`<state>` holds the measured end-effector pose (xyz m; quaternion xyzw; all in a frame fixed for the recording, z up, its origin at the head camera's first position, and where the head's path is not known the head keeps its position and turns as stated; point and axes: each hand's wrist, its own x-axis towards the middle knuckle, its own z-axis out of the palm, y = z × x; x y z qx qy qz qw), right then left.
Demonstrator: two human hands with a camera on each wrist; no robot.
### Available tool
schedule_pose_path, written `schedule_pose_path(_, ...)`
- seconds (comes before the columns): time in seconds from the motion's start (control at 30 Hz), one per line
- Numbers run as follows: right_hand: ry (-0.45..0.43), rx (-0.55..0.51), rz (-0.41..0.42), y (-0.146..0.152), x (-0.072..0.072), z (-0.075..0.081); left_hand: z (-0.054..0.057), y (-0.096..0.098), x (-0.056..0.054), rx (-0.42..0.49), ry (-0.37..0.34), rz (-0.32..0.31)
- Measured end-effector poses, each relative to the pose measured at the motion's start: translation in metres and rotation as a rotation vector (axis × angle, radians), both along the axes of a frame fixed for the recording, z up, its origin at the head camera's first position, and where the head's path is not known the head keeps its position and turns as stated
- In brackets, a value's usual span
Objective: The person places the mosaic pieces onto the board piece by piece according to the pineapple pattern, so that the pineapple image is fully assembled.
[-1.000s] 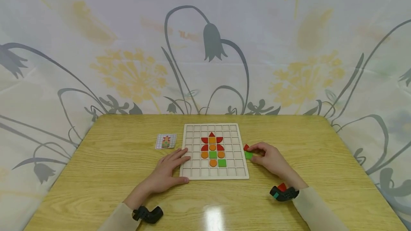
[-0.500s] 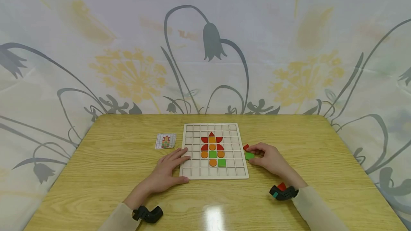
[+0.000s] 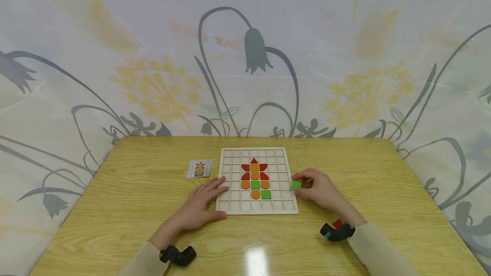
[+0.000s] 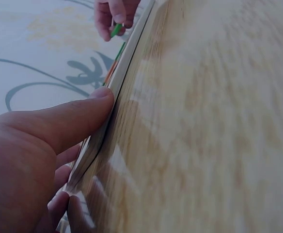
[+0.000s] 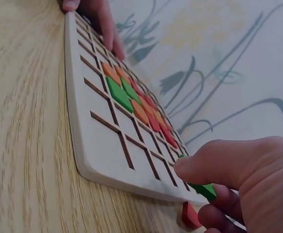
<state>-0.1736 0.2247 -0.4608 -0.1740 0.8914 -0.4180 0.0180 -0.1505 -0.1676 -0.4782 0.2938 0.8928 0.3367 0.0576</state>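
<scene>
A white gridded board (image 3: 234, 207) lies on the table. Red, orange and green tiles fill several of its middle cells, among them a green square (image 3: 266, 194) beside an orange disc (image 3: 255, 194). My right hand (image 3: 320, 188) pinches another green square tile (image 3: 296, 184) between thumb and fingers, at the board's right edge. In the right wrist view the thumb covers part of that tile (image 5: 204, 190). My left hand (image 3: 197, 208) rests on the board's left edge, fingers straight and spread, thumb at the near left corner.
A small pattern card (image 3: 199, 168) lies left of the board. One red tile (image 5: 190, 216) is on the table under my right fingers; a red piece (image 3: 337, 223) shows by my right wrist camera (image 3: 337, 232). A flower-printed backdrop (image 3: 245, 97) stands behind the table.
The green tile has come up between my right thumb and fingers and shifted slightly left to the board's edge. My left hand has stayed in place.
</scene>
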Motion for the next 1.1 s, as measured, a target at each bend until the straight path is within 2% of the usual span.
schedule_pose_path(0.23,0.042,0.018,0.06,-0.023,0.002,0.001,0.0,0.0,0.001,-0.007,-0.002,0.004)
schedule_pose_path(0.6,0.091,-0.016,0.166,-0.063,0.004,0.002,0.001,0.002,0.0,-0.014,-0.006,0.0)
schedule_pose_path(0.73,0.103,-0.026,0.181,-0.077,0.004,0.002,0.002,0.002,0.001,-0.014,-0.008,-0.002)
schedule_pose_path(0.97,0.172,-0.025,0.185,-0.099,0.002,-0.003,0.001,0.001,0.0,-0.009,-0.007,-0.003)
schedule_pose_path(1.1,0.169,-0.012,0.172,-0.111,0.0,-0.004,-0.002,0.0,-0.001,-0.014,-0.002,0.0)
